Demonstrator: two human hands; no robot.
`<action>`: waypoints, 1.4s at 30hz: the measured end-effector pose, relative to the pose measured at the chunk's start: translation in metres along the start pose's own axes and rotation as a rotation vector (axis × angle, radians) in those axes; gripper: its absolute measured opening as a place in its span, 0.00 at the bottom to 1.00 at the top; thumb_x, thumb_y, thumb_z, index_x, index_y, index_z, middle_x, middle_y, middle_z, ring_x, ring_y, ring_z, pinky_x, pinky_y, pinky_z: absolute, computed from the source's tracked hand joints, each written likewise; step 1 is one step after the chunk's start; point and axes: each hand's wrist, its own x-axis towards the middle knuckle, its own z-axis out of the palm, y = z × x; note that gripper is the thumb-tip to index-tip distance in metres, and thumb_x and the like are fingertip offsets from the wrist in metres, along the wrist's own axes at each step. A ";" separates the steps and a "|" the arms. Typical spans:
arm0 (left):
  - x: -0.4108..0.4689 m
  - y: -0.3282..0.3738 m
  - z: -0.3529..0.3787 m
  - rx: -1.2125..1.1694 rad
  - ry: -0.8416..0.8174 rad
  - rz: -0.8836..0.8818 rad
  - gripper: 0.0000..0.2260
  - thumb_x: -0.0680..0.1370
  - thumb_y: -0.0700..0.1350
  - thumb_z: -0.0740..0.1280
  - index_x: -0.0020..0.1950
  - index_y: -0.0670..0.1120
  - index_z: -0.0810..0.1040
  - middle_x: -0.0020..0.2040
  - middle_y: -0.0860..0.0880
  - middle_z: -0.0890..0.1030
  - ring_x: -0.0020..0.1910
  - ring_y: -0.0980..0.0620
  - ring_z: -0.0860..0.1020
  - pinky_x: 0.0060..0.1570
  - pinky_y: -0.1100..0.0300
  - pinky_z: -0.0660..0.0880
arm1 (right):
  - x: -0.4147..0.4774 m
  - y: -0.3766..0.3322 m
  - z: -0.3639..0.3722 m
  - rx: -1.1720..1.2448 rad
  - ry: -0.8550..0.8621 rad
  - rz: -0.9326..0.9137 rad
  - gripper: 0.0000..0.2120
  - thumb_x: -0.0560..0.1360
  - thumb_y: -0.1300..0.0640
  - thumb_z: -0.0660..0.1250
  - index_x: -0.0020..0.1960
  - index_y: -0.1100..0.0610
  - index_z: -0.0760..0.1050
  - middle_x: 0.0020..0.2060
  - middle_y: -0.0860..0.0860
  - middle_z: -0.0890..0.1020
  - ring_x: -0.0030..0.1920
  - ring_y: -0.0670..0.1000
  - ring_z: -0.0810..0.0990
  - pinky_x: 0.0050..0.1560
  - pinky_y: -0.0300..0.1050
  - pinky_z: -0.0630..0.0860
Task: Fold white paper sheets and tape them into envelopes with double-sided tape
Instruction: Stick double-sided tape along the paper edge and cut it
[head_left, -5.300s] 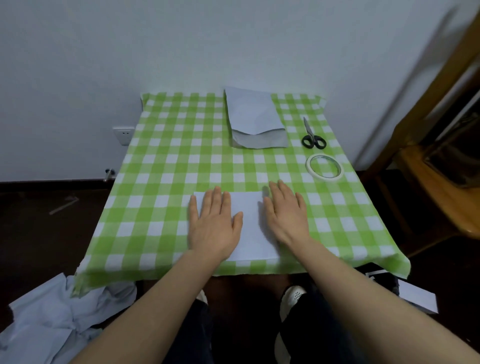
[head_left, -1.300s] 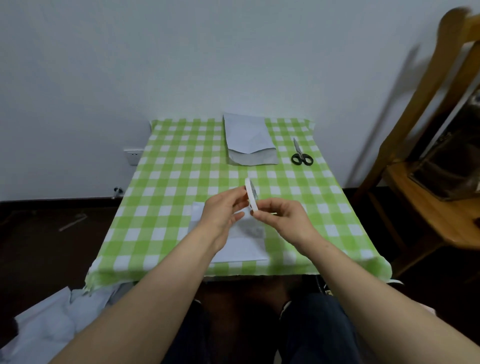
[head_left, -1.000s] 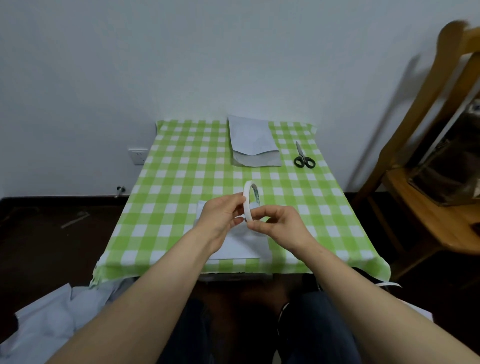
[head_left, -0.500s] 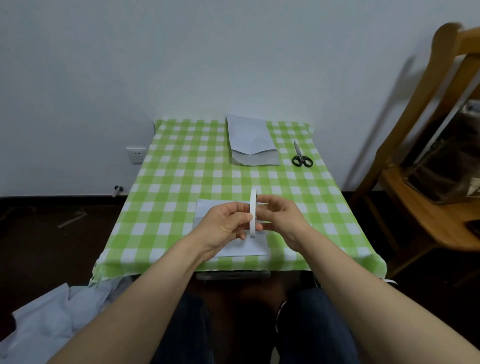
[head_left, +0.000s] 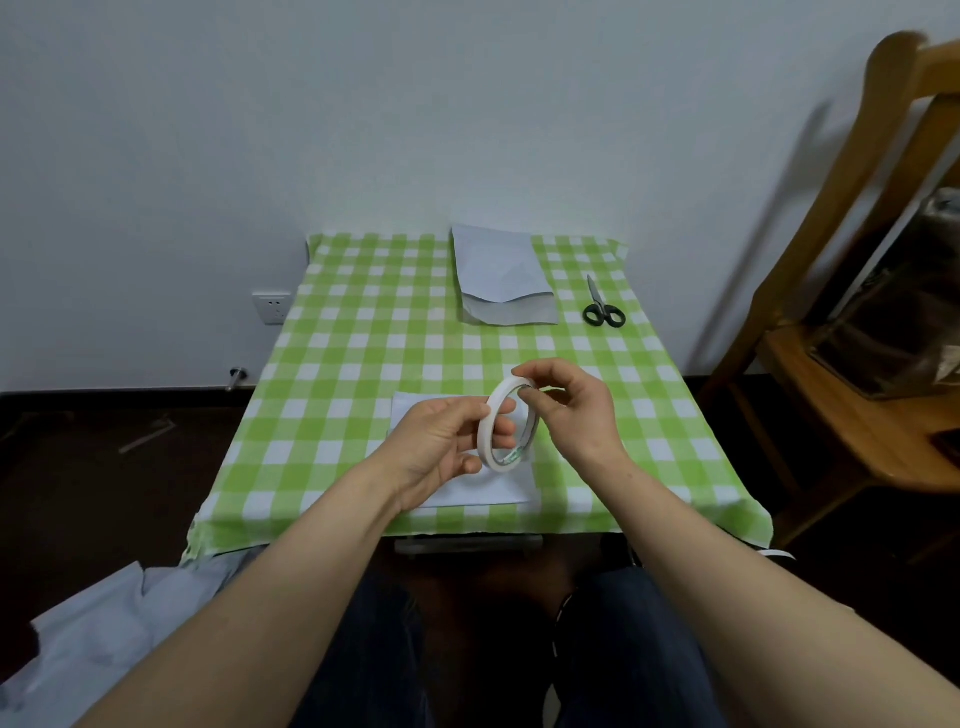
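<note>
Double-sided tape roll (head_left: 508, 425) held upright above folded white sheet (head_left: 467, 483); left hand (head_left: 441, 447) gripping its left rim, right hand (head_left: 574, 410) pinching top edge. Paper stack (head_left: 501, 278) at 12 o'clock, scissors (head_left: 601, 307) at 1 o'clock on checked tablecloth (head_left: 353, 364).

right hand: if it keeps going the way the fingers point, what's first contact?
The right hand points left, fingertips already at the tape roll; beyond it, probably the left hand. Depth is unclear.
</note>
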 end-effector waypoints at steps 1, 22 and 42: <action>0.001 0.000 0.000 0.000 0.004 0.001 0.11 0.78 0.39 0.59 0.50 0.39 0.81 0.37 0.47 0.82 0.35 0.52 0.80 0.24 0.66 0.67 | -0.001 0.000 0.001 0.007 0.005 -0.005 0.13 0.72 0.69 0.68 0.45 0.51 0.79 0.42 0.42 0.81 0.41 0.37 0.77 0.44 0.30 0.73; -0.003 0.003 0.002 0.015 0.024 -0.001 0.12 0.78 0.39 0.59 0.50 0.38 0.81 0.34 0.46 0.78 0.32 0.54 0.77 0.22 0.65 0.61 | -0.004 -0.007 0.001 0.039 0.005 0.060 0.12 0.72 0.67 0.69 0.47 0.49 0.81 0.42 0.46 0.83 0.46 0.47 0.80 0.53 0.42 0.77; -0.005 0.005 0.005 0.065 0.058 0.020 0.11 0.78 0.40 0.60 0.45 0.39 0.81 0.32 0.46 0.77 0.34 0.52 0.74 0.18 0.67 0.59 | -0.006 -0.010 -0.002 -0.119 -0.024 -0.078 0.15 0.75 0.69 0.65 0.58 0.56 0.80 0.43 0.49 0.79 0.42 0.38 0.75 0.47 0.29 0.70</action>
